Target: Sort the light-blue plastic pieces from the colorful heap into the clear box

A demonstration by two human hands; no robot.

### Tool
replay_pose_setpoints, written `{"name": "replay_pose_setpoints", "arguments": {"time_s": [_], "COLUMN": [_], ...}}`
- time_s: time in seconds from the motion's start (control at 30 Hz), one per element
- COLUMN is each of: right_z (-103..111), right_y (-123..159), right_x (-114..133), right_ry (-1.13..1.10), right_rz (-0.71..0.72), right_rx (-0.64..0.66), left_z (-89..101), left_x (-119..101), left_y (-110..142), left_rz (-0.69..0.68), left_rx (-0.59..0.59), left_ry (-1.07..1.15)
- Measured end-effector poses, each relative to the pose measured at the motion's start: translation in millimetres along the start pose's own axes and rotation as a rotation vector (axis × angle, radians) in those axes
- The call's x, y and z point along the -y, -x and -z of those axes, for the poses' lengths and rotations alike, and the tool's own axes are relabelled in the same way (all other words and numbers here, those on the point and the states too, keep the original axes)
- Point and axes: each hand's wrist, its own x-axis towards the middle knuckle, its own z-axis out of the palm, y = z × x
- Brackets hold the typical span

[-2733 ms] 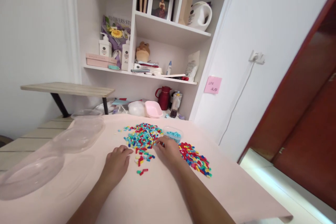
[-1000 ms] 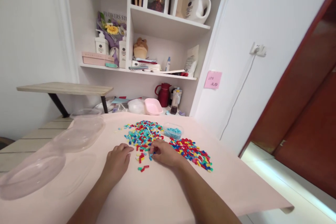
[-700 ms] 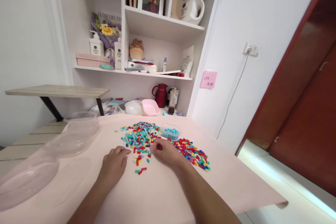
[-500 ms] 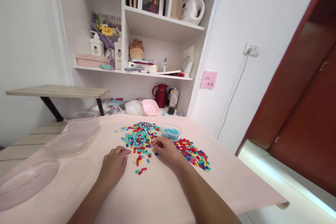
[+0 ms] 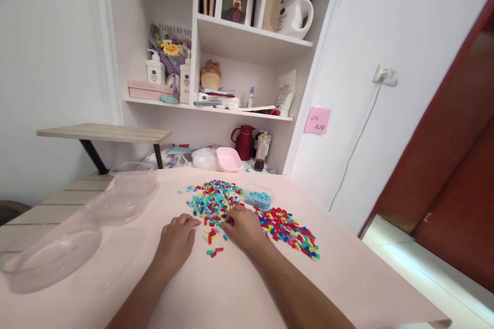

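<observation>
On the pink tablecloth lies a mixed heap of small coloured building bricks (image 5: 214, 200). My right hand (image 5: 241, 223) is at the heap's lower right edge, palm down, thumb and fingers curled together. What they pinch, if anything, is hidden. My left hand (image 5: 177, 236) rests on the cloth to the left of the strewn bricks, fingers loosely bent and thumb apart, with nothing in it. Behind my right hand stands a clear plastic tub (image 5: 258, 196) with light blue bricks in it. A second pile of bricks (image 5: 287, 229), mostly red, blue and yellow, spreads right of my right wrist.
Clear plastic containers and lids (image 5: 119, 200) line the table's left side. At the back are a pink basin (image 5: 229, 160), a red jug (image 5: 243, 143) and a bottle (image 5: 261, 153). Shelves rise behind, and a small wooden stand (image 5: 106, 132) is at the left.
My right hand has worked along the heap's lower right edge, toward me and back, and now sits slightly closer to the loose bricks. My left hand has stayed in place. The camera view has shifted slightly.
</observation>
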Motion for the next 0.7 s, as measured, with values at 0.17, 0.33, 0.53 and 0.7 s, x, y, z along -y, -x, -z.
{"name": "replay_pose_setpoints", "arguments": {"time_s": [0.17, 0.33, 0.53, 0.7], "right_z": [-2, 9, 35, 42], "right_y": [-3, -12, -25, -26], "right_x": [-14, -29, -53, -78], "right_ry": [-0.258, -0.324, -0.140, 0.004], "right_rz": [-0.001, -0.039, -0.132, -0.247], "right_rx": [0.054, -0.108, -0.467, -0.521], "left_z": [0.5, 1.8, -1.1, -1.7], "left_x": [0, 0, 1, 2], "left_y": [1, -1, -3, -1], "left_rz": [-0.003, -0.004, 0.004, 0.005], "left_rx": [0.001, 0.008, -0.007, -0.012], "left_ry": [-0.004, 0.000, 0.012, 0.018]}}
